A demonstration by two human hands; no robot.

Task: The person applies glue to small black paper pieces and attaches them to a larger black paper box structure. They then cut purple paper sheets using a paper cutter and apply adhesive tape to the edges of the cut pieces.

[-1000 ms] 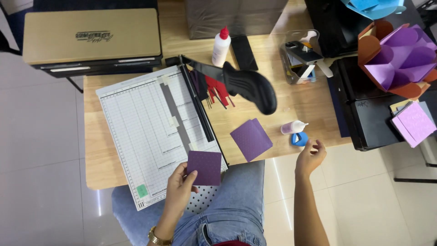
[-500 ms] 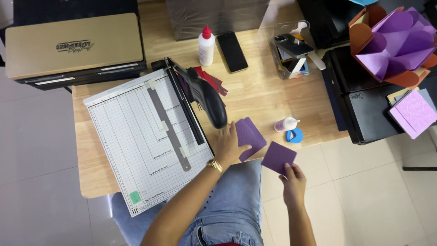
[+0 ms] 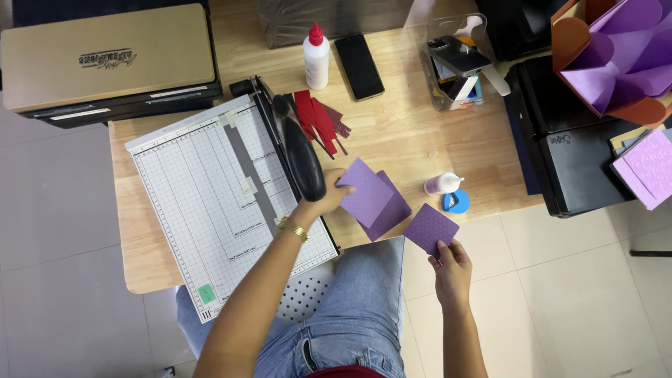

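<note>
My left hand [image 3: 324, 199] reaches across the wooden table [image 3: 399, 133] and grips a light purple paper square [image 3: 364, 192] by its left edge, lifting it off a darker purple square [image 3: 392, 213] beneath. My right hand [image 3: 448, 262] holds a dotted purple paper square [image 3: 430, 229] by its lower corner, just off the table's front edge above my lap. A paper cutter [image 3: 224, 196] with a black handle [image 3: 302, 162] lies left of my left hand.
Red paper strips [image 3: 318, 119], a glue bottle [image 3: 316, 56] and a black phone [image 3: 359, 66] lie farther back. A small bottle [image 3: 443, 184] and blue tape roll [image 3: 456, 201] sit right of the squares. A tan box [image 3: 105, 59] is far left, black machines [image 3: 581, 140] right.
The dotted purple square passed from my left hand to my right hand. My left hand then reached over to the table and picked up the light purple square.
</note>
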